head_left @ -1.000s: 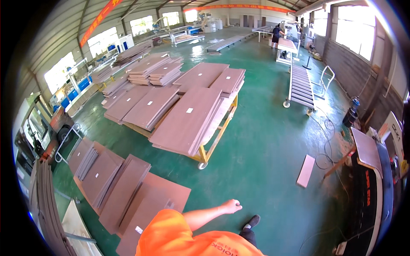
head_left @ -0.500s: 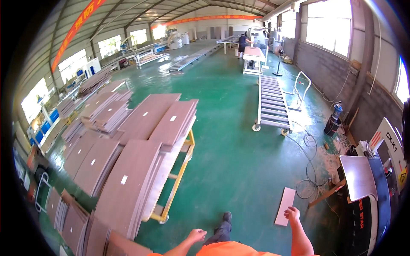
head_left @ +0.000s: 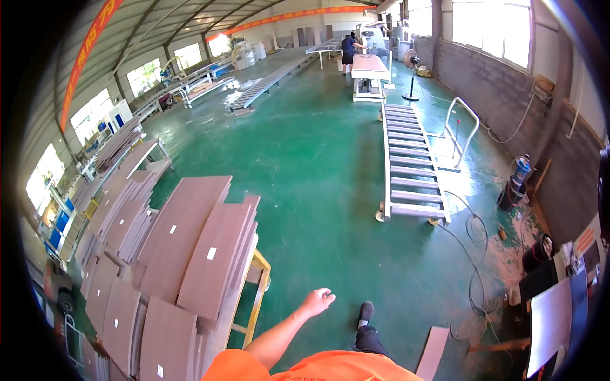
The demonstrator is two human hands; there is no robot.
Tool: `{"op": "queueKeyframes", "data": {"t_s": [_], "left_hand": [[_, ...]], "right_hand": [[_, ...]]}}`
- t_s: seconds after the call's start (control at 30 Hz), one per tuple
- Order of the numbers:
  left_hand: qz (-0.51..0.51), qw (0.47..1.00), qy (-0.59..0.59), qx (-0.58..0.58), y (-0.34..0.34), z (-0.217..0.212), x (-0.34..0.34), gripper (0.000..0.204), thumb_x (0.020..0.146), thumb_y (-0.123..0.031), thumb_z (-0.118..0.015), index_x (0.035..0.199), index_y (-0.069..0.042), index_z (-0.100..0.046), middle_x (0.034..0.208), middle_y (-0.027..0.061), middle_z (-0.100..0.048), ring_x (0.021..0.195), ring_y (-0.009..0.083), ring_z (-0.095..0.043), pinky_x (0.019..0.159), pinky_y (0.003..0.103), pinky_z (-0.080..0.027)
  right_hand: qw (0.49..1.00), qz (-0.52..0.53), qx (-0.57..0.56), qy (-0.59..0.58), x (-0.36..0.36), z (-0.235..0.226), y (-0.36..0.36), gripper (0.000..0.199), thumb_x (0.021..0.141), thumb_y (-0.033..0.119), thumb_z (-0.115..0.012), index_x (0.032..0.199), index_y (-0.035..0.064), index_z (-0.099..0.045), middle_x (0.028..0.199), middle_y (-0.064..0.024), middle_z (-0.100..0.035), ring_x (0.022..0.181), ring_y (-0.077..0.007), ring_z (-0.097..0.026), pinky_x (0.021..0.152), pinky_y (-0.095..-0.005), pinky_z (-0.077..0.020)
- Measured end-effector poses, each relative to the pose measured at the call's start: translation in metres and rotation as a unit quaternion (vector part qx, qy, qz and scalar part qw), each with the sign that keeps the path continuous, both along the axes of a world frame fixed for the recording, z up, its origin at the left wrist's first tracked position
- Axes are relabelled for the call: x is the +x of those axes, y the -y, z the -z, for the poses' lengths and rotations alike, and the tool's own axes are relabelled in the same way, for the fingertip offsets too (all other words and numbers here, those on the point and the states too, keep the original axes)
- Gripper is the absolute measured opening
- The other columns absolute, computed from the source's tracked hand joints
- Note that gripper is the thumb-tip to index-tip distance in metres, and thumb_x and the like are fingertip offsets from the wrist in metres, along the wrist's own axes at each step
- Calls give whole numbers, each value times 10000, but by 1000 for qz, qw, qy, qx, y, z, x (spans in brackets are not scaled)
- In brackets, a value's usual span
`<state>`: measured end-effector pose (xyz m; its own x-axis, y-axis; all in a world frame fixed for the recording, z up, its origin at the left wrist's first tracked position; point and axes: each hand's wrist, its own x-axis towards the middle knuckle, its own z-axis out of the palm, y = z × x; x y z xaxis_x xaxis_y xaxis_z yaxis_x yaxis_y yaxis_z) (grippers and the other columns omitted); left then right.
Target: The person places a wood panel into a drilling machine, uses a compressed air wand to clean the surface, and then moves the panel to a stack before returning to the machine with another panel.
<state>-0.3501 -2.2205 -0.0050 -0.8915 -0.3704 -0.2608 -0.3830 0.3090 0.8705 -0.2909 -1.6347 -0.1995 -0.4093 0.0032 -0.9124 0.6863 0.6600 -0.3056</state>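
Brown panels (head_left: 210, 254) lay stacked near left hand (head_left: 318, 300), fingers loosely curled, empty; right hand unseen.

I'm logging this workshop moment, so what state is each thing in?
Left hand: empty, fingers loosely curled, over the floor.
Right hand: out of view.
Brown boards: stacked flat on a yellow cart.
Roller conveyor: nothing on it.
Loose board: flat on the green floor.
Cable: lying in loops.
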Motion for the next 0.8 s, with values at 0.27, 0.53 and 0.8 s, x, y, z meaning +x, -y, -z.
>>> {"op": "queueKeyframes", "data": {"t_s": [0.27,0.53,0.8], "left_hand": [[-131,986,72,77,173,32,-148,517,858,-334,-688,1183,52,-574,791,72,-667,657,134,-645,622,286,-528],[-330,931,25,151,384,62,-278,415,866,-276,-668,1152,19,-610,778,76,-674,613,127,-632,595,283,-521],[-235,970,-63,-5,634,-37,-492,345,894,-317,-625,1020,5,-630,687,68,-636,617,141,-592,578,313,-465]], "right_hand": [[680,-660,209,-241,-487,35,233,122,724,253,-604,693,212,-715,789,-39,-708,726,-216,-682,584,-373,-511],[874,3,-281,-397,-879,-159,713,201,837,199,-562,790,34,-667,715,-48,-632,611,-148,-585,547,-297,-476],[906,-315,-236,-156,-928,-1,817,154,894,176,-566,972,46,-592,794,-62,-611,671,-190,-581,552,-354,-474]]}}
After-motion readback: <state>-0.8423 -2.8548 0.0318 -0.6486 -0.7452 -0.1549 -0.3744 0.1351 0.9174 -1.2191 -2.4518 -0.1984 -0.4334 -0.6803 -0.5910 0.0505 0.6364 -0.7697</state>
